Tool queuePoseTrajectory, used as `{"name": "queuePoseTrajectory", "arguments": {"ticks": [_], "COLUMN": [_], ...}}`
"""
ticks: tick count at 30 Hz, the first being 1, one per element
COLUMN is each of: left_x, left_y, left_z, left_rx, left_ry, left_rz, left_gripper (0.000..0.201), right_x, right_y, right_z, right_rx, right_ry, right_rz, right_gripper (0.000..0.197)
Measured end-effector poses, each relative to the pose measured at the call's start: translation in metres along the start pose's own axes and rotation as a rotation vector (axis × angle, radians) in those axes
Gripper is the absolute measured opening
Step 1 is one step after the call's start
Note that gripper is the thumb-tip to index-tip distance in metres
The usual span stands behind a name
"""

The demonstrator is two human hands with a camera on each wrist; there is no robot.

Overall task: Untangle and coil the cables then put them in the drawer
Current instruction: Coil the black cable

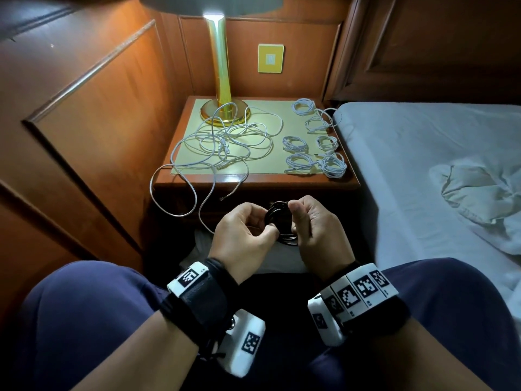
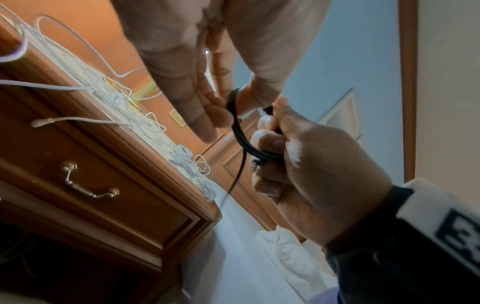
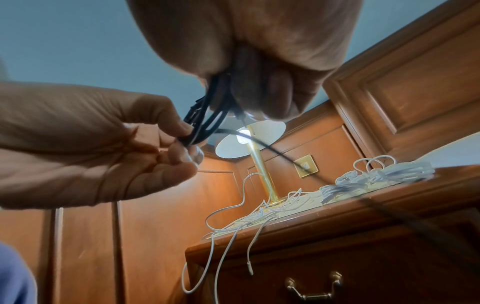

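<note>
Both hands were held together above the lap, in front of the nightstand. Left hand (image 1: 245, 232) pinched one side of a coiled black cable (image 1: 277, 218) between thumb and fingertips; right hand (image 1: 315, 227) was curled round the opposite side of the same coil. One black strand trailed loose from the coil in the wrist views. On the tabletop (image 1: 282, 180), a tangle of white cables (image 1: 225, 139) lay by the brass lamp (image 1: 221, 80), several ends hanging over the front edge. Seven small coiled white cables (image 1: 315, 136) lay at the bed side. Drawer (image 2: 85, 174) closed.
</note>
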State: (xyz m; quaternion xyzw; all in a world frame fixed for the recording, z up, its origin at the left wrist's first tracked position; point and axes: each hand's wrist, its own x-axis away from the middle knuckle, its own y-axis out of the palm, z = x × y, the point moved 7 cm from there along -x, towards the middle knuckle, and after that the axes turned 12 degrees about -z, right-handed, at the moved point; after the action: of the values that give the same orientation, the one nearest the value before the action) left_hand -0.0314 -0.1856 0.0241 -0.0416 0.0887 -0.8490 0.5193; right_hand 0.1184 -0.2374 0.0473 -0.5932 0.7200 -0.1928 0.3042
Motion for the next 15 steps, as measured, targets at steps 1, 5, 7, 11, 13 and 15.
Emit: {"name": "queuePoseTrajectory", "arguments": {"ticks": [1, 5, 7, 11, 13, 15], "left_x": [-0.001, -0.003, 0.001, 0.005, 0.004, 0.003], "left_y": [-0.001, 0.011, 0.022, 0.031, 0.03, 0.03], "left_z": [-0.002, -0.007, -0.004, 0.005, 0.008, 0.009], "left_rx": [0.038, 0.336, 0.489, 0.585, 0.636, 0.723], "left_ry": [-0.016, -0.088, -0.136, -0.112, -0.094, -0.114], "left_rz": [0.008, -0.189, -0.322, -0.438, -0.412, -0.395], "left_gripper": [0.017, 0.006, 0.007, 0.019, 0.021, 0.033], "right_x": [0.0, -0.002, -0.002, -0.001, -0.001, -0.002], "right_y": [0.0, -0.008, -0.01, -0.009, -0.012, -0.011], "right_z": [-0.001, 0.004, 0.006, 0.008, 0.008, 0.007], "right_rx": [0.009, -0.01, -0.03, -0.088, -0.116, -0.102], "right_ry": [-0.001, 0.002, 0.004, 0.019, 0.027, 0.018], "right_rz": [0.008, 0.058, 0.057, 0.068, 0.077, 0.073], "right_gripper": [0.04, 0.041, 0.041, 0.039, 0.037, 0.037]}}
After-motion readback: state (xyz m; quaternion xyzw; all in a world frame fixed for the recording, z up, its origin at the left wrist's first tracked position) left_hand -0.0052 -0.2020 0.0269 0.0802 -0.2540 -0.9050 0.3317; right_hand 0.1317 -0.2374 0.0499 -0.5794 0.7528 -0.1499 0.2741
